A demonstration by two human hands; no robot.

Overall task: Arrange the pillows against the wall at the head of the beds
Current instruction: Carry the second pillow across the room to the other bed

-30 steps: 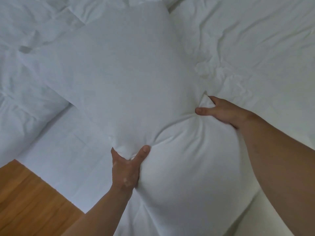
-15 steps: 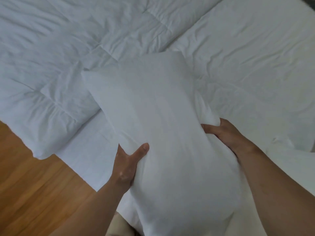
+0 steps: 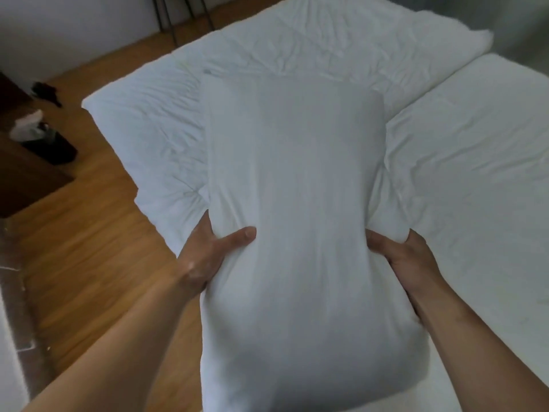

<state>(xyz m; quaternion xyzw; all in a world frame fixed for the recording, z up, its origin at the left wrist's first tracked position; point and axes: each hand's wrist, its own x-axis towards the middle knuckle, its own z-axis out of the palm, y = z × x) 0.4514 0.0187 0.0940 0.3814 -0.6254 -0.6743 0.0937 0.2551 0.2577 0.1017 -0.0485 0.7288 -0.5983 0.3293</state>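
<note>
Pillow (image 3: 297, 209): white, long axis running away from the person, above the bed (image 3: 475, 162). Left hand (image 3: 205, 257) and right hand (image 3: 410, 260) clamped on its side edges.

Both forearms are bare from the near edge of the frame up to the wrists, with no sleeve, watch, ring or glove to be seen, and the left hand (image 3: 205, 257) and right hand (image 3: 407, 257) are bare as well, nails short and unpainted.

Wooden floor (image 3: 98, 257), dark cabinet (image 3: 20, 173) (left edge), black bin (image 3: 50, 144) beside it.
</note>
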